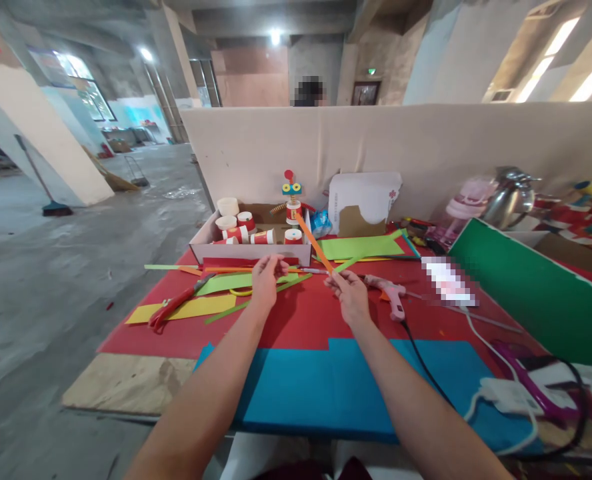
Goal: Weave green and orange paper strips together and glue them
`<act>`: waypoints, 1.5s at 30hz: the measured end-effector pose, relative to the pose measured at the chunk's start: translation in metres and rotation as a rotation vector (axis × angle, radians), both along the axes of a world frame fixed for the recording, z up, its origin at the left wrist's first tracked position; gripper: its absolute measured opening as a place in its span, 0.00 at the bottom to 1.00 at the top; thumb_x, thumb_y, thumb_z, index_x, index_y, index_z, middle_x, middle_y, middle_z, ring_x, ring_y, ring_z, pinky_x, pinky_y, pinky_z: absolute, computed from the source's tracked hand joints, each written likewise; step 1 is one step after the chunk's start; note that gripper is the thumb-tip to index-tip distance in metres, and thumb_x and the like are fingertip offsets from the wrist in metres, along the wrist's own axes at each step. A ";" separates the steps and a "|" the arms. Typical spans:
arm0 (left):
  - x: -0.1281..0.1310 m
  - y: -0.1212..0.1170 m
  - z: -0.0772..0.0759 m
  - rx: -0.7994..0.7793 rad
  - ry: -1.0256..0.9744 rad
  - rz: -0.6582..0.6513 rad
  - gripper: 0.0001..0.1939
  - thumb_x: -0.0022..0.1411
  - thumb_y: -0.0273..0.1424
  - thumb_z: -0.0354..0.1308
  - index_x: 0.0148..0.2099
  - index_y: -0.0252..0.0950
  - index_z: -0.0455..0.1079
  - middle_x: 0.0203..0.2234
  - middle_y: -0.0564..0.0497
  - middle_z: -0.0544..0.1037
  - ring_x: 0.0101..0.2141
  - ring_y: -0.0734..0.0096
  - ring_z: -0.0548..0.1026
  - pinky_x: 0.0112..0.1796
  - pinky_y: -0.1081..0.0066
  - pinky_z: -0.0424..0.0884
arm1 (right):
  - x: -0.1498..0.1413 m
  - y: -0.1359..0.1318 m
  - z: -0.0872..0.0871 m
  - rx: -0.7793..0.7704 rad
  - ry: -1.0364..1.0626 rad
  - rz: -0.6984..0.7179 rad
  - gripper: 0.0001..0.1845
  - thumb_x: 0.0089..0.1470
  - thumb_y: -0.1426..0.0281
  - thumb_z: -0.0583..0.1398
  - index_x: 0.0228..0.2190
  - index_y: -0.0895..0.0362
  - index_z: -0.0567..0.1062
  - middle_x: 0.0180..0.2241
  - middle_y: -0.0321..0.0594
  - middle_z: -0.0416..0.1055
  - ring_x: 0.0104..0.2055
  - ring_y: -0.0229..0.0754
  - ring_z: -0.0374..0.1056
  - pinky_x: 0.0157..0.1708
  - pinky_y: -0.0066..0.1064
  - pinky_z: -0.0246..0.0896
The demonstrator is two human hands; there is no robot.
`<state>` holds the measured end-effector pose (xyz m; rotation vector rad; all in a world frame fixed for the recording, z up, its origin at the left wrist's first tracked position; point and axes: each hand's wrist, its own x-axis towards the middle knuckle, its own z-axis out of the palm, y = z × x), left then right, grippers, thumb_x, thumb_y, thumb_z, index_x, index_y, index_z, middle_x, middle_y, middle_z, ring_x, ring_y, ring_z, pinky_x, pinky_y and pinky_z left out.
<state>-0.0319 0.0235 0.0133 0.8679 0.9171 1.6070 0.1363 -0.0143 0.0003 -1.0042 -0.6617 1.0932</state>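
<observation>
**One orange paper strip point(316, 245) pinched at its near end**

Nearest, blue paper point(286, 387) covers the table front, likely as a work surface. Past it, the right hand point(347, 293) closes thumb and fingers on the strip, leaving its length free and pointing away. The left hand point(267, 279) is partly curled; whether it grips anything cannot be told. The glue gun point(395, 299) lies beside the right hand, presumably for reach. Beyond, an open cardboard box point(251, 254) contains paper cups point(263, 237).
</observation>
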 end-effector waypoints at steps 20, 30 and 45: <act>0.031 -0.023 -0.010 -0.051 0.311 -0.358 0.12 0.44 0.36 0.65 0.27 0.31 0.71 0.19 0.53 0.74 0.20 0.78 0.67 0.25 0.76 0.63 | -0.012 -0.005 -0.007 0.040 -0.233 0.163 0.12 0.37 0.61 0.67 0.21 0.56 0.77 0.19 0.35 0.73 0.23 0.39 0.68 0.29 0.32 0.65; 0.033 -0.025 -0.012 -0.043 0.283 -0.363 0.12 0.45 0.35 0.65 0.28 0.31 0.71 0.18 0.53 0.73 0.19 0.79 0.65 0.23 0.77 0.63 | -0.012 -0.006 -0.006 0.098 -0.366 0.064 0.11 0.39 0.61 0.66 0.22 0.57 0.77 0.20 0.37 0.74 0.24 0.41 0.69 0.29 0.32 0.64; 0.036 -0.024 -0.016 -0.077 0.304 -0.302 0.11 0.45 0.34 0.64 0.26 0.32 0.69 0.17 0.54 0.71 0.18 0.79 0.65 0.22 0.76 0.64 | -0.008 -0.004 -0.010 0.100 -0.658 -0.034 0.11 0.43 0.60 0.62 0.22 0.55 0.77 0.20 0.39 0.75 0.24 0.45 0.71 0.28 0.34 0.65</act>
